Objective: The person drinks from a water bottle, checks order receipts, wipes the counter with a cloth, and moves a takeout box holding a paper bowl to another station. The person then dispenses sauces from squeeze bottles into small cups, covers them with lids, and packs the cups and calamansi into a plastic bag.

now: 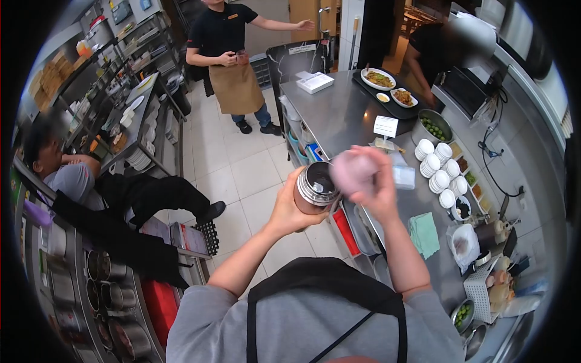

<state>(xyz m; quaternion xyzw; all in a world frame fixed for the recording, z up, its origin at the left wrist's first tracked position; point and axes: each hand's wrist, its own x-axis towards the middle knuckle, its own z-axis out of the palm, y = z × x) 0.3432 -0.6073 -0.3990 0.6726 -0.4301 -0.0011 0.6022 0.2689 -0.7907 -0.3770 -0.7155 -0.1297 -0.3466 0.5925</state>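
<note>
My left hand (285,209) is wrapped round a brownish insulated flask (311,199) with a steel neck. The flask is uncapped and its dark mouth faces up toward me. Just right of the mouth, my right hand (380,181) grips a pink lid (352,174), which is blurred by motion. Lid and flask mouth overlap slightly in view; whether they touch I cannot tell. Both hands are held up in front of my chest, by the edge of the steel counter (327,109).
Plated food (378,77) sits on a black tray, near a pot of green limes (434,127). Stacked white cups (430,164) and a green cloth (423,235) lie on the counter. One person (224,54) stands ahead, another (91,175) sits left, a third (417,54) leans behind the counter.
</note>
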